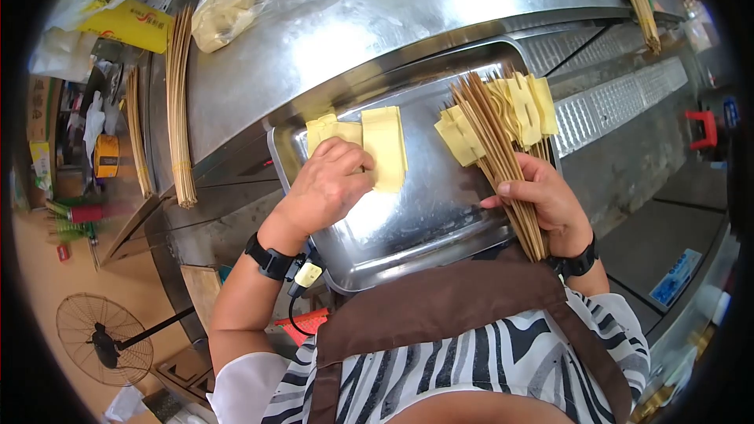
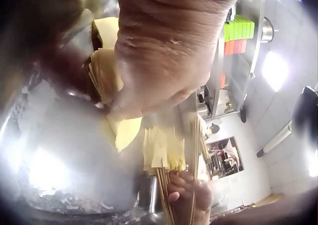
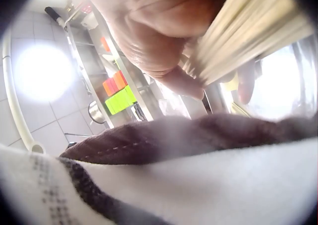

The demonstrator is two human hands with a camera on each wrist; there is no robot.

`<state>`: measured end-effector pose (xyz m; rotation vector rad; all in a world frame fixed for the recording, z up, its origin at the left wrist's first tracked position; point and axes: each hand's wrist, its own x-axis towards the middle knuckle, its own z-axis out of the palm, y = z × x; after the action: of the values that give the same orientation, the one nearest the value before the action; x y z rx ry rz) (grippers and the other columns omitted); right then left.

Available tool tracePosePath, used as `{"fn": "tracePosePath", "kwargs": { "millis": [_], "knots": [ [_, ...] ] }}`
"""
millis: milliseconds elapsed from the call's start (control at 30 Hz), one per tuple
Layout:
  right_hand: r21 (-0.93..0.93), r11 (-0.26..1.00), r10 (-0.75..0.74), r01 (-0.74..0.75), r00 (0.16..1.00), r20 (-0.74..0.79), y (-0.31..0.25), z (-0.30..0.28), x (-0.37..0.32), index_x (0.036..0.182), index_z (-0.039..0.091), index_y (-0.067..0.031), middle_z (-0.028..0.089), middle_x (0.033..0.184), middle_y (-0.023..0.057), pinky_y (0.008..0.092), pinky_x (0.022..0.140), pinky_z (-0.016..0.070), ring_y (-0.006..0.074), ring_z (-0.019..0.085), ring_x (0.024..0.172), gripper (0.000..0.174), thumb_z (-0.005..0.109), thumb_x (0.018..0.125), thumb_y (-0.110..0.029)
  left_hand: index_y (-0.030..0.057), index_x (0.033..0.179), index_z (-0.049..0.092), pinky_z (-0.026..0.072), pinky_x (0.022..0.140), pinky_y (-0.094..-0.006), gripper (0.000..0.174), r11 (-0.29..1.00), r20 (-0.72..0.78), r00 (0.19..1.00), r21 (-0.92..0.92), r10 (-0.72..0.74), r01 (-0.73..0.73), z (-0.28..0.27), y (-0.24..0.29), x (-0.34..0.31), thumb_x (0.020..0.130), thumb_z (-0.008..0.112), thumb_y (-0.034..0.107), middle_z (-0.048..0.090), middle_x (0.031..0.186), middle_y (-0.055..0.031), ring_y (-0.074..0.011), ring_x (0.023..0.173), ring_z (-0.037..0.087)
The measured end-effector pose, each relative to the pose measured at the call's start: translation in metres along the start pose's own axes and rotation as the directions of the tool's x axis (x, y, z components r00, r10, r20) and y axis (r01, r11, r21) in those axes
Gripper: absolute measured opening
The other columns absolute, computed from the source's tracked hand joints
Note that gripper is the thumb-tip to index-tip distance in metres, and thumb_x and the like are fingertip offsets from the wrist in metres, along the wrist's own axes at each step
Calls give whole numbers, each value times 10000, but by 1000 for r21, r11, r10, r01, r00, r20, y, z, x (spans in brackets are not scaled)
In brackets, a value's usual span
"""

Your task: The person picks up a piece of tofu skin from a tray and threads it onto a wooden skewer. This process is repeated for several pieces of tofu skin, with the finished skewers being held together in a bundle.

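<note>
A steel tray (image 1: 428, 212) lies in front of me. On its left are two piles of flat yellow tofu sheets, a left pile (image 1: 322, 127) and a right pile (image 1: 386, 137). My left hand (image 1: 330, 180) bends over them, fingers and thumb pinching at the sheets' near edge; its palm side is hidden in the head view. In the left wrist view, a yellow tofu sheet (image 2: 126, 133) sticks out below the fingertips. My right hand (image 1: 546, 196) grips a bundle of bamboo skewers (image 1: 499, 145). Skewered folded tofu sheets (image 1: 522, 106) lie beyond it at the tray's right.
A steel counter (image 1: 314, 55) runs behind the tray, bearing a clear plastic bag (image 1: 236, 0) of yellow sheets. Long bamboo skewers (image 1: 179, 110) lie at its left, more skewers (image 1: 638, 0) at the far right. A standing fan (image 1: 106, 341) is at lower left.
</note>
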<state>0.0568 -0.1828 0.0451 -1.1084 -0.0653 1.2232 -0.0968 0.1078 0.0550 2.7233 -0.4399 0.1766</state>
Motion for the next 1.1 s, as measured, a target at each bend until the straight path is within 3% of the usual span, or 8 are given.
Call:
{"fn": "tracePosePath", "kwargs": {
  "millis": [300, 400, 467, 600, 733, 800, 900, 1100],
  "knots": [
    [-11, 1000, 22, -22, 1000, -3, 2, -2, 1, 1038, 579, 25, 576, 780, 11, 273, 744, 557, 92, 594, 652, 235, 636, 814, -19, 44, 774, 677, 427, 852, -346, 44, 885, -53, 969, -423, -241, 197, 0, 2, 4, 736, 699, 45, 653, 893, -46, -216, 873, 588],
    [-6, 1000, 30, -30, 999, -13, 2, -2, -1, 1030, 582, 17, 588, 779, 14, 253, 706, 547, 108, 616, 660, 227, 638, 813, -19, 26, 810, 654, 460, 808, -324, 75, 661, -50, 867, -669, -496, 339, 10, 5, 2, 835, 655, 96, 666, 876, -55, -169, 855, 606],
    [-18, 999, 26, -26, 1000, -6, 2, -3, 0, 1033, 583, 11, 595, 789, 16, 243, 687, 541, 118, 630, 677, 229, 638, 813, -16, 31, 879, 629, 472, 681, -241, 100, 172, 56, 634, -941, -771, 292, 23, 0, 1, 913, 570, 105, 666, 907, -46, -102, 754, 594],
    [-54, 998, 24, -25, 1000, -10, 0, -1, 0, 1101, 567, 3, 598, 801, 14, 223, 641, 526, 131, 644, 701, 292, 630, 816, 5, 62, 1030, 550, 517, 782, -319, 158, -168, 212, 485, -977, -849, 133, 20, 9, 22, 978, 483, 195, 653, 1008, -84, -186, 871, 655],
    [-42, 999, 33, -34, 999, -16, 0, -1, 0, 1150, 555, 4, 591, 803, 10, 220, 638, 525, 124, 639, 696, 340, 621, 817, 33, 70, 1121, 512, 526, 779, -327, 190, -368, 295, 549, -929, -782, -25, 25, 16, 39, 950, 530, 151, 650, 1025, -94, -198, 870, 658],
    [-38, 998, 47, -48, 999, -18, -1, 1, -2, 1151, 554, 3, 592, 819, 9, 221, 666, 530, 121, 638, 709, 342, 622, 818, 32, 56, 1179, 498, 524, 758, -295, 270, -346, 310, 554, -937, -773, 41, 31, 22, 48, 917, 560, 76, 650, 1024, -90, -170, 852, 654],
    [-36, 999, 39, -40, 999, -25, -1, 1, -2, 1141, 556, 0, 602, 859, 12, 225, 684, 533, 125, 642, 733, 326, 620, 823, 27, 17, 1187, 524, 493, 704, -227, 308, -3, 102, 547, -984, -831, 179, 39, 31, 60, 883, 543, -27, 654, 956, -52, -79, 824, 621],
    [-53, 998, 43, -44, 999, -14, 1, -2, -2, 1133, 559, -6, 622, 901, 23, 207, 675, 518, 138, 663, 792, 319, 634, 824, 14, 25, 1039, 646, 414, 611, -182, 160, -28, 206, 646, -961, -735, 275, 42, 37, 89, 888, 615, 71, 642, 852, 23, -9, 709, 525]
  ]
}}
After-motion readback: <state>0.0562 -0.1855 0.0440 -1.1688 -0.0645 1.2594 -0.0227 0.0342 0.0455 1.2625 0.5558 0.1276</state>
